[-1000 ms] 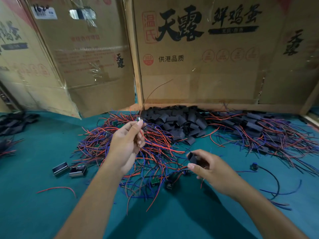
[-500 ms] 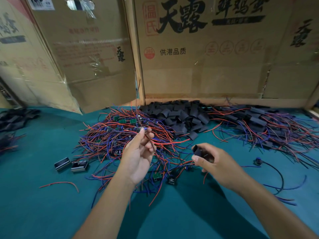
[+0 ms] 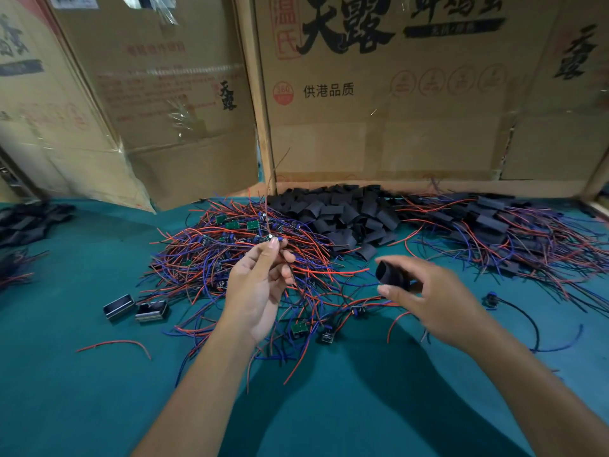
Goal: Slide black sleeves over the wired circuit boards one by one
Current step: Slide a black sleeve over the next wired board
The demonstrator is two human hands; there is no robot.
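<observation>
My left hand (image 3: 258,288) is raised over a tangle of red and blue wired circuit boards (image 3: 237,249) and pinches one wired board by its leads, a thin wire (image 3: 275,173) standing up from the fingertips. My right hand (image 3: 425,298) holds a black sleeve (image 3: 390,275) between thumb and fingers, its open mouth turned toward the left hand, a short gap apart. A heap of loose black sleeves (image 3: 342,216) lies behind. To the right lies a pile of sleeved boards with wires (image 3: 501,232).
Cardboard box walls (image 3: 379,103) close off the back of the green table (image 3: 99,390). Two small black rectangular parts (image 3: 136,308) and a stray red wire (image 3: 115,344) lie on the left. A black cable with a plug (image 3: 514,308) lies on the right. More sleeves (image 3: 29,219) sit far left.
The left hand drew the wired board down and toward me, then held it. The right hand with the sleeve shifted slightly toward the left hand.
</observation>
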